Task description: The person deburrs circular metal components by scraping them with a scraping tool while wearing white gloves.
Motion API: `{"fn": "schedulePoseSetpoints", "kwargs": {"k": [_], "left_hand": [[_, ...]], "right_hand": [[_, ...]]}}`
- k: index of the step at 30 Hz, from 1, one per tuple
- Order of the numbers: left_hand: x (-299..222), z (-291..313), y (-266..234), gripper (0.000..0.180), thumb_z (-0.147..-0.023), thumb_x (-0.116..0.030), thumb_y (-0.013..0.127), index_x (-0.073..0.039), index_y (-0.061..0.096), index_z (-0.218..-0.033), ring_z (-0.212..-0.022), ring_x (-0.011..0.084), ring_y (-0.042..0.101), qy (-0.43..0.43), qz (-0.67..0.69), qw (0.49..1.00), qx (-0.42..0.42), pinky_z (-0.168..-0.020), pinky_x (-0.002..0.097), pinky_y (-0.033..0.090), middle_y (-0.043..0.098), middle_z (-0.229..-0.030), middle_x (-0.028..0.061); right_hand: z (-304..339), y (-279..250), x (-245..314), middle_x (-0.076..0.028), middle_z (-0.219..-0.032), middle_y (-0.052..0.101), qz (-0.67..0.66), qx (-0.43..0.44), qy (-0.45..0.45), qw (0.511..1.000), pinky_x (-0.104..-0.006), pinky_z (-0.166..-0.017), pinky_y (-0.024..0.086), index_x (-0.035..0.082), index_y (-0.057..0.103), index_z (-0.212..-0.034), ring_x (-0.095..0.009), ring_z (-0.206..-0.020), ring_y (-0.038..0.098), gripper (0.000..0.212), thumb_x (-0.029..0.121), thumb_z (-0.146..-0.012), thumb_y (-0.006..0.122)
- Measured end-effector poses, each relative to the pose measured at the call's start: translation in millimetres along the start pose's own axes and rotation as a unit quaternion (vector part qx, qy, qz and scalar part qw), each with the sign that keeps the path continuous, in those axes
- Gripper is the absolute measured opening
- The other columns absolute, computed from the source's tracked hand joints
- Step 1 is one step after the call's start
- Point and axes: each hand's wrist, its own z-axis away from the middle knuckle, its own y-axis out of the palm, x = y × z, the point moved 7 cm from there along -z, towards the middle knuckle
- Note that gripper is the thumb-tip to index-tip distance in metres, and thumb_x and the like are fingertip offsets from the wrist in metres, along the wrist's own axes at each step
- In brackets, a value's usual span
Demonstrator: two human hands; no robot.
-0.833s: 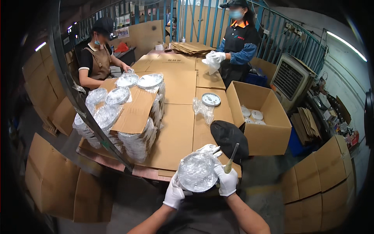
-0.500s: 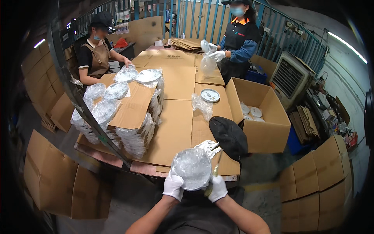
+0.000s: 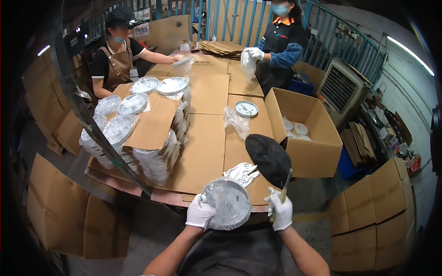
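My left hand [image 3: 200, 212], in a white glove, grips the left edge of a round grey metal disc [image 3: 235, 202]. Crumpled clear bubble wrap [image 3: 214, 193] covers its left part and lower rim, while the right part of its face is bare. My right hand [image 3: 281, 210], also gloved, is closed round a slim knife [image 3: 287, 181] with a greenish handle, its thin end pointing up. The knife is apart from the disc. Just beyond the disc, a loose white glove [image 3: 242, 174] lies on the cardboard-covered table [image 3: 202, 142].
Wrapped discs [image 3: 156, 161] are stacked at the table's left, behind a metal post [image 3: 99, 133]. A black cap [image 3: 269, 161], an unwrapped disc [image 3: 246, 108] and an open carton [image 3: 313, 156] lie to the right. Two co-workers stand at the far side, one holding out a disc [image 3: 183, 60].
My right hand with the knife has moved right, away from the disc. Part of the disc's face is now uncovered. The left co-worker has reached out over the table with a disc.
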Motion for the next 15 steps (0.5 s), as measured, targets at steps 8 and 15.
{"fn": "schedulePoseSetpoints", "kwargs": {"k": [8,15], "left_hand": [[11,-8,9,0.02,-0.099,-0.011,0.051,-0.005,0.055,-0.081,-0.066,0.0066,0.047,0.054,-0.13,0.99,-0.008,-0.06,0.0253,0.041,0.052,-0.069,-0.0021],[55,-35,-2,0.009,-0.095,-0.005,0.053,-0.005,0.056,-0.086,-0.063,0.0076,0.046,-0.039,0.029,0.999,-0.002,-0.057,0.0255,0.041,0.052,-0.07,-0.0023]], "right_hand": [[-13,42,22,-0.018,-0.072,0.067,0.399,0.117,-0.099,0.904,-0.041,-0.062,0.052,0.004,0.068,-0.081,-0.035,-0.066,0.067,0.036,0.04,-0.083,0.072],[-21,24,-8,-0.009,-0.061,0.065,0.305,0.054,-0.037,0.95,-0.0343,-0.056,0.05,0.002,0.066,-0.076,-0.018,-0.057,0.066,0.031,0.031,-0.085,0.072]]}}
